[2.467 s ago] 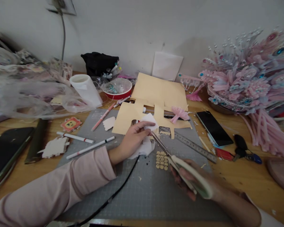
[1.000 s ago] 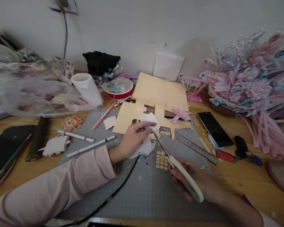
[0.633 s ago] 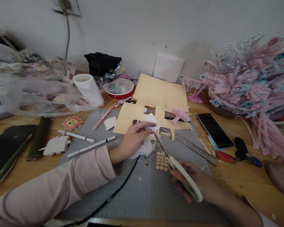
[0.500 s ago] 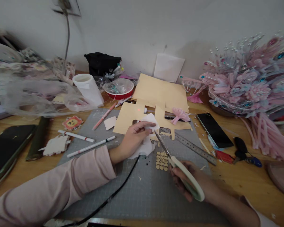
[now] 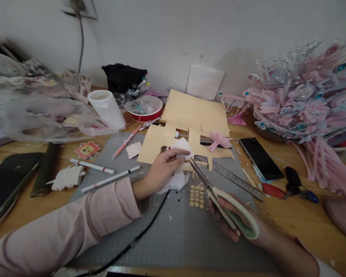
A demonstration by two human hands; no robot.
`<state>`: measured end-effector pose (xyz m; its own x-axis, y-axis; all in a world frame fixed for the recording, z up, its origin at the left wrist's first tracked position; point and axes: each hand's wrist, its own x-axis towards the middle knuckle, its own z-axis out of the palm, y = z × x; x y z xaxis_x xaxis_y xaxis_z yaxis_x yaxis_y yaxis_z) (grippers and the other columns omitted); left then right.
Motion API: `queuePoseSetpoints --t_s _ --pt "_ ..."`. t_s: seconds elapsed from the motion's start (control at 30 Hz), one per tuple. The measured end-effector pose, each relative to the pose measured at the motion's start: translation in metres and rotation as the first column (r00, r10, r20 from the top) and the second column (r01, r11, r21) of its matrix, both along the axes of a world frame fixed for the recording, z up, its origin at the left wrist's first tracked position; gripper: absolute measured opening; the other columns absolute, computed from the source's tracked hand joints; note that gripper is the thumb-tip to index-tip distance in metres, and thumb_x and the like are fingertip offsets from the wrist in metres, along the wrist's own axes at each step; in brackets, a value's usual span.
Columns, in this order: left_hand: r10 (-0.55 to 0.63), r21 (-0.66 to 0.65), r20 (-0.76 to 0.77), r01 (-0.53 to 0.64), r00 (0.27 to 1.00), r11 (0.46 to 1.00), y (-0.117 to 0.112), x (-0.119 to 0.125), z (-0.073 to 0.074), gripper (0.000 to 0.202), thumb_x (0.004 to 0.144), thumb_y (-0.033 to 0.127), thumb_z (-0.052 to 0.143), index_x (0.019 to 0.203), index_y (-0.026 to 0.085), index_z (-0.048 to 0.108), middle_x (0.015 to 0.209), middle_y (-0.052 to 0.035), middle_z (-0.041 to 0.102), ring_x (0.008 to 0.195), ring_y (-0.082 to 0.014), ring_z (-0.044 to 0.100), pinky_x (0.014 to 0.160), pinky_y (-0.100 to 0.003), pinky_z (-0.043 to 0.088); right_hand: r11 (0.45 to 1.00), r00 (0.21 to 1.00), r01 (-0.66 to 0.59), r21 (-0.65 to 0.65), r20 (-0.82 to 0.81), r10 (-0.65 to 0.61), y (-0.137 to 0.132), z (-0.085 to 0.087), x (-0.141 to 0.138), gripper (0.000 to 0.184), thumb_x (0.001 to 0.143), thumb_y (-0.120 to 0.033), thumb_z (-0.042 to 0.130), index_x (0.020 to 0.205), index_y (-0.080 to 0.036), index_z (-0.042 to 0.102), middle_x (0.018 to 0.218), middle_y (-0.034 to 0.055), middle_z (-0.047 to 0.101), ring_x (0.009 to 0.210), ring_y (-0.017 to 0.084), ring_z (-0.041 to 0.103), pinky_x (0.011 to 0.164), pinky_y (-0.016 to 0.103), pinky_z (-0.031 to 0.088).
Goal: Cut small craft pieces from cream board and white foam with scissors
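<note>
My left hand (image 5: 164, 169) pinches a small piece of white paper (image 5: 183, 145) between thumb and fingers, above the middle of the grey cutting mat (image 5: 150, 246). My right hand (image 5: 233, 215) grips the pale handles of a pair of scissors (image 5: 202, 177). The blades point up and to the left, with their tips at the paper's right edge beside my left fingertips. More white paper (image 5: 177, 181) lies under my left hand, partly hidden by it. Just left of the scissors, a block of small tan round pieces (image 5: 196, 197) rests on the mat.
Cut tan card (image 5: 152, 144) and a steel ruler (image 5: 239, 180) lie behind my hands. White pens (image 5: 111, 179) are to the left. A phone (image 5: 261, 158) and keys (image 5: 294, 184) lie right of the mat, near a pink beaded ornament (image 5: 300, 100). A black cord (image 5: 144, 232) crosses the mat.
The scissor handles have spread wider apart, and my right hand has shifted slightly right. My left hand stays in place with the paper.
</note>
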<state>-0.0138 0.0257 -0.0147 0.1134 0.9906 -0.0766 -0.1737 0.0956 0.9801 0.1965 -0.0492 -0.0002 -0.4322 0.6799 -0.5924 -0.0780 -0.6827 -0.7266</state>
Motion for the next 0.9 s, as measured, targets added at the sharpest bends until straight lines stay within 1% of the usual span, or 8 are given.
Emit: queuePoseSetpoints --t_s 0.07,0.17,0.27,0.37,0.57,0.7,0.9 --pt "-0.004 -0.007 -0.001 0.004 1.0 1.0 0.0 0.0001 -0.0006 0.024 0.07 0.025 0.066 0.093 0.019 0.071 0.094 -0.0052 0.069 0.083 -0.0146 0.059 0.075 -0.027 0.044 1.0 1.0 -0.024 -0.008 0.007 0.024 0.0018 0.0002 -0.001 0.045 0.063 -0.056 0.07 0.071 -0.013 0.058 0.053 -0.0043 0.051 0.031 0.004 0.043 0.025 0.013 0.031" --pt "-0.008 -0.017 -0.008 0.008 1.0 1.0 -0.0001 0.0002 -0.0012 0.025 0.07 0.026 0.066 0.093 0.019 0.071 0.094 -0.0053 0.069 0.082 -0.0146 0.059 0.074 -0.027 0.044 0.999 0.999 -0.03 -0.021 0.028 0.031 0.0031 0.0007 -0.0023 0.046 0.062 -0.056 0.07 0.073 -0.013 0.058 0.053 -0.0045 0.051 0.034 0.004 0.044 0.026 0.012 0.033" --pt "-0.016 -0.019 -0.003 0.016 1.0 1.0 -0.0001 0.0005 -0.0011 0.025 0.069 0.026 0.066 0.093 0.019 0.071 0.094 -0.0056 0.069 0.082 -0.0153 0.059 0.075 -0.028 0.044 0.999 0.998 -0.03 -0.013 0.052 0.031 0.0026 0.0004 -0.0029 0.049 0.059 -0.058 0.072 0.073 -0.014 0.057 0.054 -0.0045 0.052 0.034 0.004 0.045 0.025 0.013 0.033" --pt "-0.02 -0.022 0.007 0.02 1.0 1.0 0.0 0.0005 -0.0003 0.026 0.069 0.026 0.066 0.092 0.018 0.071 0.093 -0.0059 0.069 0.083 -0.0159 0.059 0.076 -0.029 0.044 0.998 0.996 -0.055 0.01 0.076 0.054 0.0017 -0.0006 -0.0033 0.05 0.061 -0.06 0.07 0.074 -0.014 0.055 0.053 -0.0051 0.052 0.032 0.004 0.044 0.025 0.013 0.032" --pt "-0.046 -0.035 0.03 0.047 0.998 0.998 0.0001 -0.0006 0.0003 0.026 0.068 0.026 0.066 0.092 0.018 0.071 0.089 -0.0052 0.069 0.08 -0.0149 0.059 0.073 -0.027 0.044 0.996 0.987 -0.085 0.007 0.137 0.083 -0.0003 0.0002 -0.0046 0.053 0.056 -0.061 0.072 0.074 -0.017 0.05 0.052 -0.0058 0.052 0.036 0.006 0.047 0.029 0.014 0.038" --pt "-0.04 -0.04 0.024 0.041 0.999 0.998 0.0001 -0.0007 0.0004 0.028 0.067 0.027 0.067 0.093 0.018 0.071 0.091 -0.0062 0.069 0.081 -0.016 0.059 0.072 -0.028 0.045 0.997 0.985 -0.076 -0.017 0.154 0.078 -0.0018 0.0015 -0.0054 0.053 0.057 -0.061 0.073 0.076 -0.018 0.049 0.053 -0.0062 0.052 0.038 0.006 0.048 0.031 0.016 0.04" --pt "-0.029 -0.033 0.023 0.029 0.999 0.999 -0.0001 -0.0003 -0.0005 0.027 0.067 0.026 0.066 0.092 0.018 0.071 0.09 -0.0058 0.068 0.079 -0.0156 0.059 0.07 -0.027 0.045 0.997 0.987 -0.083 0.005 0.142 0.082 -0.002 0.0034 -0.006 0.048 0.061 -0.057 0.072 0.077 -0.018 0.051 0.053 -0.0058 0.053 0.038 0.006 0.048 0.032 0.015 0.039"
